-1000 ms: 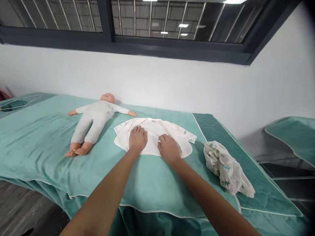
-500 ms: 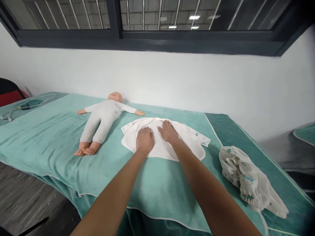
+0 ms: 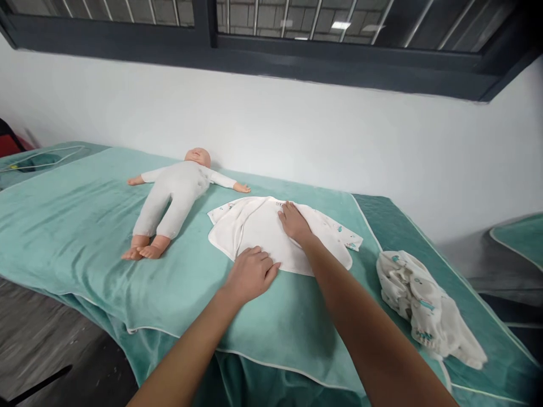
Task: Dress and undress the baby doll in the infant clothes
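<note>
A white baby shirt (image 3: 263, 232) with small prints on its sleeves lies spread on the green blanket (image 3: 297, 333). Near its neckline my right hand (image 3: 294, 223) rests flat, fingers stretched out. My left hand (image 3: 253, 272) is at the lower hem, its fingertips over the edge of the cloth and its thumb apart; it holds nothing. Left of the shirt a baby doll (image 3: 178, 189) in a white suit lies on its back, arms spread and feet towards me.
A crumpled white printed garment (image 3: 428, 311) lies at the right on a darker green cover (image 3: 377, 215). A white wall (image 3: 297, 135) rises behind the bed, below a dark window frame (image 3: 339, 70). A pale cord (image 3: 63, 152) lies at the far left.
My left hand has slid down from the middle of the shirt to its lower hem. My right hand stays near the neckline. The view has shifted slightly.
</note>
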The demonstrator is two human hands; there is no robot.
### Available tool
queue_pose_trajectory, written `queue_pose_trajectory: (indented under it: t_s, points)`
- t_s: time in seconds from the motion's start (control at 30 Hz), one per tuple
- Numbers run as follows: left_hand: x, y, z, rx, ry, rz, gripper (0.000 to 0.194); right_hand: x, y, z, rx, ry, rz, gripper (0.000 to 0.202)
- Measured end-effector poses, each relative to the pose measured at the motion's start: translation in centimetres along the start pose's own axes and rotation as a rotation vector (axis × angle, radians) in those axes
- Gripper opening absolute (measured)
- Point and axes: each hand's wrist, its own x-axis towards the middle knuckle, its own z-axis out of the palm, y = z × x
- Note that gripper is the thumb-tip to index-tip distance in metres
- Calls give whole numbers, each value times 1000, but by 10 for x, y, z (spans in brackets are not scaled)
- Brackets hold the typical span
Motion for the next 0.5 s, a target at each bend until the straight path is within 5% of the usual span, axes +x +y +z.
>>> queue_pose_trajectory:
  t_s: [0.17, 0.33, 0.5]
  points:
    - [1, -3, 1, -7, 81, -44, 38, -23, -7, -8, -16, -9, -20, 60]
    - [-2, -6, 1, -74, 236, -160, 42, -82, -26, -14, -6, -20, -51, 63]
    - [-4, -10, 5, -183, 272, -271, 42, -133, -19, -43, 340, -130, -73, 57]
